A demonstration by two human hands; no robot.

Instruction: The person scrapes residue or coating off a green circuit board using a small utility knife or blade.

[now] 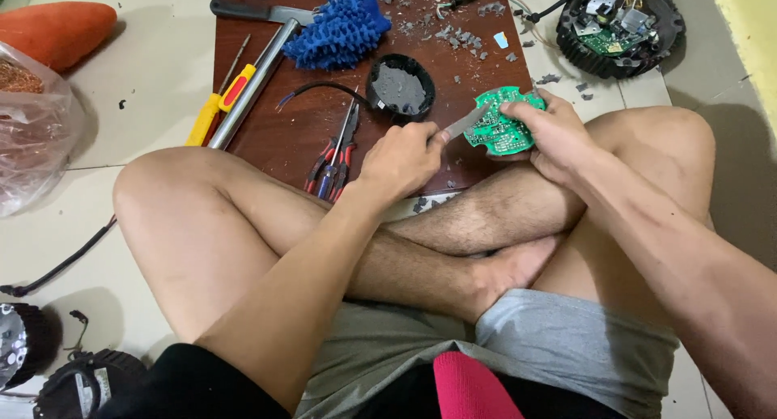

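A: Pink cloth (469,391) at 6 o'clock, nearest the cam, then crossed bare legs (453,225). What's in the hands?

B: Round green circuit board (502,121), solder side up w/ white print, edge a bit ragged. Sits just above the knee, over the near edge of the dark wooden board (275,136).

A: Who's got it?

B: Right hand (550,136), fingers curled shut round its 3 o'clock rim, thumb on top. Looks tilted toward the other hand so the face is reachable, my guess.

A: And the left hand (401,160)?

B: Closed in a fist on a flat grey metal blade (463,124), tip touching the board's 9 o'clock edge. Low angle, prob. for scraping or prying.

A: Around it?

B: Black round cup w/ grey filling (401,87) at 10 o'clock, near. Red-handled pliers (336,156) at 9. Blue fluffy mitt (340,27) and yellow-handled screwdriver (214,103) farther, 10-11. Grey crumbs (461,35) at 12. Black round housing w/ electronics (619,23) at 1, on the tile floor (129,79).
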